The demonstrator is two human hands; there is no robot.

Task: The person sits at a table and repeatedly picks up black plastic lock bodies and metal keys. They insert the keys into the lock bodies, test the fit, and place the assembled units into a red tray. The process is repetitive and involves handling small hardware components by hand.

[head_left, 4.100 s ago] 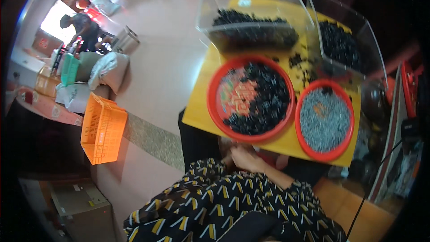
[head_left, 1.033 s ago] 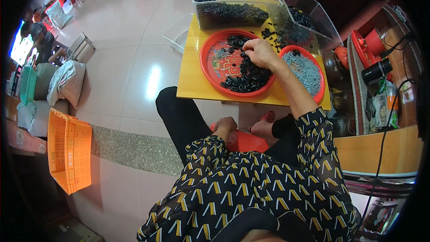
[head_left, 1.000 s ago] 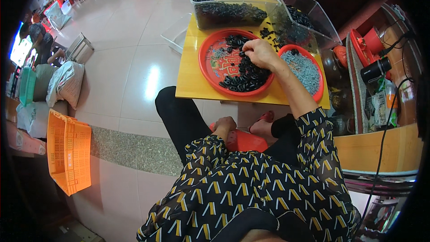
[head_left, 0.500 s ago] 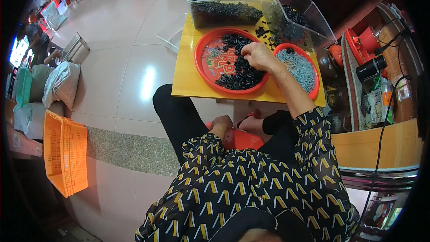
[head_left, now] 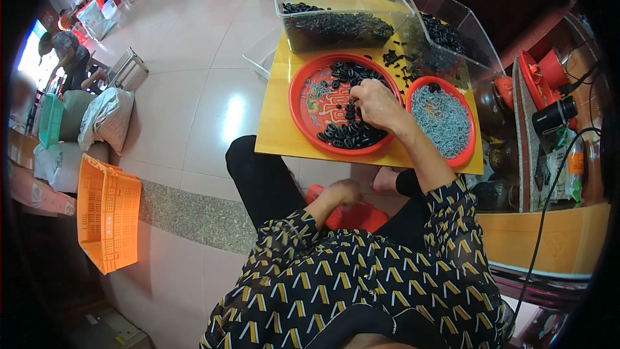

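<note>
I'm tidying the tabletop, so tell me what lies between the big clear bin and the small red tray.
Scattered small black pieces lie there on the yellow table, as the head view shows.

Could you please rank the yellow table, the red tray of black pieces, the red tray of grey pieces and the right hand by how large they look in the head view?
1. Yellow table
2. Red tray of black pieces
3. Red tray of grey pieces
4. Right hand

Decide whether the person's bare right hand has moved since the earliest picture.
Yes, forward, away from the body: against the yellow tabletop, the bare right hand was short of its near edge and is now past it, over the larger round red tray.
</note>
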